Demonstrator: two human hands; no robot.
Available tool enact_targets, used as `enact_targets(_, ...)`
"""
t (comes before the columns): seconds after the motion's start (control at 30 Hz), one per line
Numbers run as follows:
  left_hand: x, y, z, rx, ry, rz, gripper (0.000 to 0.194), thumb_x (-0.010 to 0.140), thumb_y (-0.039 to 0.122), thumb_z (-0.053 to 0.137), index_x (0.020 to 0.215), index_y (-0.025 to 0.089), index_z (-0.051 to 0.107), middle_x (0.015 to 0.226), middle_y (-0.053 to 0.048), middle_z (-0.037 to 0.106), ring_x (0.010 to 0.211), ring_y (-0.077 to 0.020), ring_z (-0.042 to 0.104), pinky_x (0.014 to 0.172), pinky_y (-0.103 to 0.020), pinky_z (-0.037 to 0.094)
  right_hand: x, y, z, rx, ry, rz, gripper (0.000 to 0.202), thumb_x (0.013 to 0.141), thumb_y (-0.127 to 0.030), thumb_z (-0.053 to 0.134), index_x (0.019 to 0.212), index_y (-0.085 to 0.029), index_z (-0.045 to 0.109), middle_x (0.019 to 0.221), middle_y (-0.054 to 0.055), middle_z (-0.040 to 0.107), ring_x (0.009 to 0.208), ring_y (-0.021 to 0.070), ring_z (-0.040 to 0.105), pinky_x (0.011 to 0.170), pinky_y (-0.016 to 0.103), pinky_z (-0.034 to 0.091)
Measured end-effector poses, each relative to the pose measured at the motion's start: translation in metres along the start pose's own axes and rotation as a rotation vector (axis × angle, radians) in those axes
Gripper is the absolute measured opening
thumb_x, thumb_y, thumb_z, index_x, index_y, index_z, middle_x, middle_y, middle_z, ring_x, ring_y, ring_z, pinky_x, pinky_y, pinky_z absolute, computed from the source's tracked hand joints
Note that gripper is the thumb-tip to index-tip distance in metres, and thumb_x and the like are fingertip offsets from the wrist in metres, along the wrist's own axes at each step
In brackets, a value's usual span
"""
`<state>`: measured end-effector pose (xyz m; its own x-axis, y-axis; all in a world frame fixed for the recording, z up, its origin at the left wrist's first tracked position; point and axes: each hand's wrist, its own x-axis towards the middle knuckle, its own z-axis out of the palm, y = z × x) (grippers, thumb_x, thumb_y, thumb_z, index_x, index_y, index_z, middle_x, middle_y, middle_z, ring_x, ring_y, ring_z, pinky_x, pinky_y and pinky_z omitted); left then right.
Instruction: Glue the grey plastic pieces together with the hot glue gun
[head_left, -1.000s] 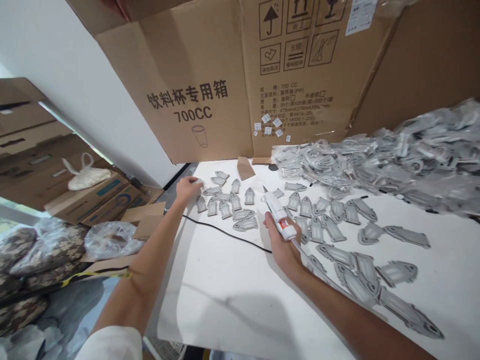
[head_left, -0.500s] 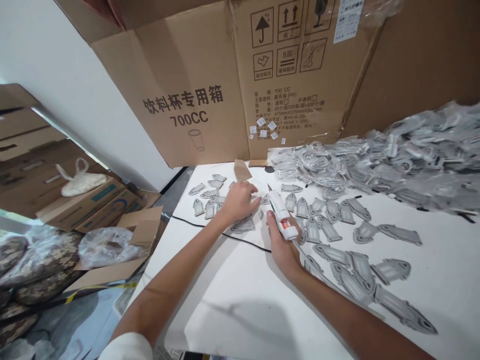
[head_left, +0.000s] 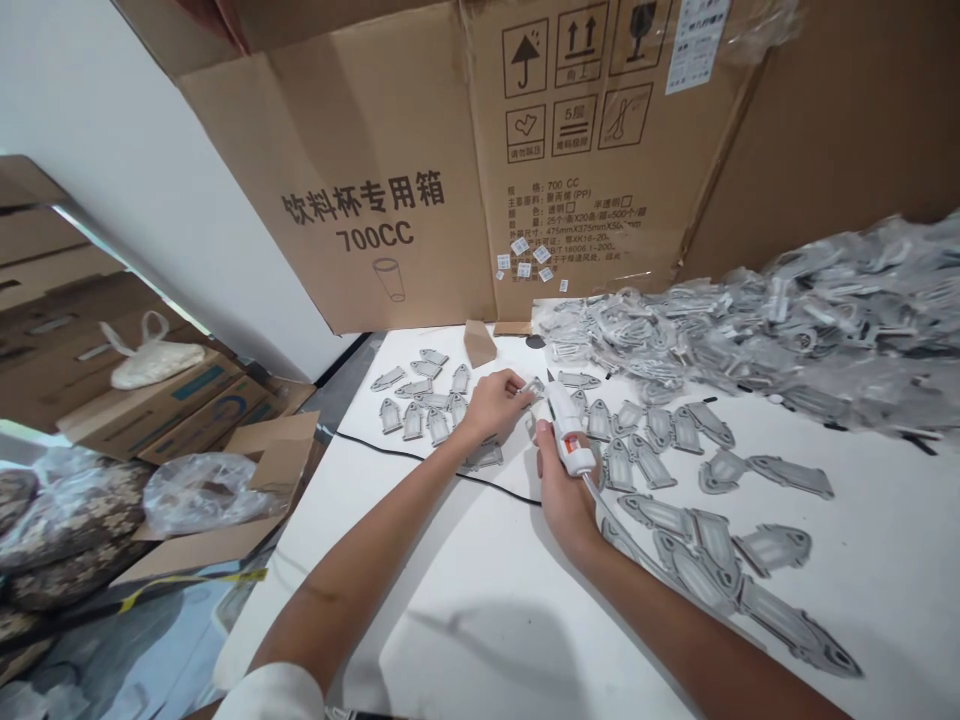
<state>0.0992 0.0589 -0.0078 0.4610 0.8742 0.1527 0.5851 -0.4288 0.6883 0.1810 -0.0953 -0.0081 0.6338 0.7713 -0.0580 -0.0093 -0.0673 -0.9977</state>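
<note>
"How's the left hand [head_left: 493,404]?"
"Pinching a small grey piece [head_left: 533,387] at its fingertips, on the side toward the right hand [head_left: 562,490]. Can't tell its long axis."
"And the right?"
"Curled round a white glue gun [head_left: 564,415] with an orange patch, pointing away from it, nozzle just beside the piece. Left of the left hand lie flat, pointed grey parts [head_left: 412,420]."

At your twelve o'clock stands a big carton [head_left: 360,120] printed "700CC", with small square stickers [head_left: 524,270] and a larger white label [head_left: 696,45] on its face. A white wall [head_left: 165,130] rises at your eleven. Toward your ten you have stacked boxes [head_left: 124,400] topped by a white bag [head_left: 154,363], then clear plastic [head_left: 206,490] by box flaps [head_left: 281,450]. Patterned bundles [head_left: 112,540] and a yellow strap [head_left: 225,577] lie near your nine.
</note>
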Motion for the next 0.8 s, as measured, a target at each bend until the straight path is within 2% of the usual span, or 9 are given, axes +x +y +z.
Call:
enact_targets(0.1, -0.015, 0.001, -0.016, -0.315, 0.124, -0.148, 0.025, 0.080, 0.034, 0.079, 0.095, 0.018, 0.067, 0.083, -0.003, 0.071, 0.072, -0.0167, 0.068, 0.067, -0.028, 0.054, -0.002, -0.004, 0.001, 0.019, -0.001, 0.000, 0.054, 0.088, -0.076, 0.062, 0.076, -0.024, 0.052, 0.064, -0.004, 0.050, 0.064, 0.0171, 0.048, 0.066, 0.031, 0.039)
enact_targets(0.17, -0.030, 0.004, -0.032, -0.495, 0.149, -0.219, 0.044, 0.074, 0.034, 0.085, 0.111, 0.020, 0.066, 0.085, -0.001, 0.069, 0.068, -0.0156, 0.068, 0.063, -0.026, 0.053, -0.003, -0.007, 0.002, 0.037, -0.027, 0.015, 0.058, 0.085, -0.081, 0.063, 0.074, -0.024, 0.054, 0.063, -0.003, 0.050, 0.062, 0.0172, 0.048, 0.065, 0.031, 0.039)
enact_targets(0.23, -0.047, 0.008, -0.048, -0.569, 0.157, -0.264, 0.058, 0.072, 0.035, 0.089, 0.123, 0.023, 0.065, 0.091, -0.002, 0.070, 0.070, -0.0158, 0.070, 0.065, -0.026, 0.054, -0.003, -0.006, 0.003, 0.047, -0.069, 0.047, 0.062, 0.083, -0.084, 0.061, 0.071, -0.024, 0.054, 0.062, -0.002, 0.051, 0.062, 0.0174, 0.049, 0.063, 0.031, 0.040)
enact_targets(0.3, -0.066, 0.012, -0.061, -0.590, 0.176, -0.281, 0.053, 0.072, 0.038, 0.090, 0.118, 0.022, 0.070, 0.098, -0.004, 0.072, 0.076, -0.0173, 0.071, 0.071, -0.028, 0.057, -0.004, -0.003, 0.003, 0.033, -0.109, 0.079, 0.063, 0.084, -0.085, 0.058, 0.070, -0.024, 0.058, 0.063, 0.000, 0.055, 0.062, 0.0183, 0.052, 0.063, 0.031, 0.041)
enact_targets(0.4, -0.089, 0.012, -0.073, -0.667, 0.197, -0.266, 0.038, 0.073, 0.043, 0.090, 0.098, 0.020, 0.075, 0.100, -0.007, 0.074, 0.087, -0.0206, 0.072, 0.076, -0.030, 0.060, -0.004, 0.005, 0.004, -0.001, -0.159, 0.095, 0.064, 0.087, -0.085, 0.055, 0.077, -0.023, 0.069, 0.063, 0.001, 0.061, 0.066, 0.0204, 0.057, 0.065, 0.031, 0.043)
enact_targets(0.5, -0.101, 0.006, -0.077, -0.723, 0.245, -0.262, 0.036, 0.073, 0.044, 0.091, 0.095, 0.019, 0.074, 0.091, -0.005, 0.073, 0.091, -0.0213, 0.070, 0.077, -0.031, 0.061, -0.005, 0.006, 0.005, 0.015, -0.198, 0.102, 0.067, 0.089, -0.085, 0.053, 0.088, -0.022, 0.075, 0.061, 0.001, 0.060, 0.065, 0.0204, 0.059, 0.065, 0.031, 0.044)
enact_targets(0.6, -0.104, -0.001, -0.075, -0.805, 0.297, -0.281, 0.037, 0.072, 0.043, 0.092, 0.095, 0.020, 0.075, 0.086, -0.003, 0.070, 0.087, -0.0188, 0.070, 0.081, -0.032, 0.062, -0.008, 0.000, 0.005, -0.003, -0.224, 0.112, 0.071, 0.088, -0.086, 0.053, 0.094, -0.019, 0.075, 0.059, -0.002, 0.056, 0.059, 0.0171, 0.054, 0.062, 0.030, 0.041)
enact_targets(0.7, -0.104, -0.005, -0.071, -0.890, 0.336, -0.310, 0.040, 0.070, 0.042, 0.094, 0.097, 0.019, 0.076, 0.086, -0.002, 0.070, 0.086, -0.0176, 0.071, 0.089, -0.034, 0.062, -0.011, -0.005, 0.005, -0.030, -0.228, 0.115, 0.073, 0.084, -0.089, 0.055, 0.089, -0.018, 0.074, 0.055, -0.005, 0.046, 0.054, 0.0145, 0.046, 0.058, 0.029, 0.038)
enact_targets(0.8, -0.106, -0.008, -0.068, -0.876, 0.324, -0.350, 0.045, 0.070, 0.043, 0.094, 0.106, 0.019, 0.079, 0.095, -0.005, 0.073, 0.087, -0.0187, 0.074, 0.096, -0.038, 0.061, -0.012, -0.002, 0.004, -0.018, -0.223, 0.083, 0.067, 0.082, -0.085, 0.063, 0.084, -0.018, 0.072, 0.055, -0.004, 0.047, 0.054, 0.0142, 0.045, 0.056, 0.029, 0.037)
